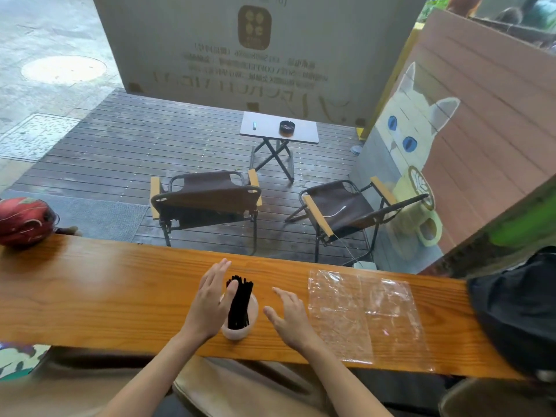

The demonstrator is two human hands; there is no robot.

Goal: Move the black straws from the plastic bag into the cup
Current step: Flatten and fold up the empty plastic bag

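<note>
Already in the cup: a light, loose bundle

We saw the straws (pixel 239 302) standing as a black sheaf in the cup (pixel 240 322), leaning a little away from us, their tips splayed above the rim. We judged them very light, thin and smooth, stiff enough to stand but easy to kink, and apt to slide past one another and fan out. A hold would go best around the middle of the sheaf, fingers wrapped loosely about the whole bundle, not on single tips.

The cup looked pale, small and light too, so a knock to the tall straws might tip it. Our left hand (pixel 210 302) was flat and spread, fingers together, its thumb just touching the sheaf near the top; it held nothing. Our right hand (pixel 290 319) hovered open just beside the cup, also holding nothing.

The bag (pixel 365 314) lay flat and seemingly empty on the counter (pixel 105 296), to the right, apart from the cup. It was thin, crinkled and slippery-looking.
</note>
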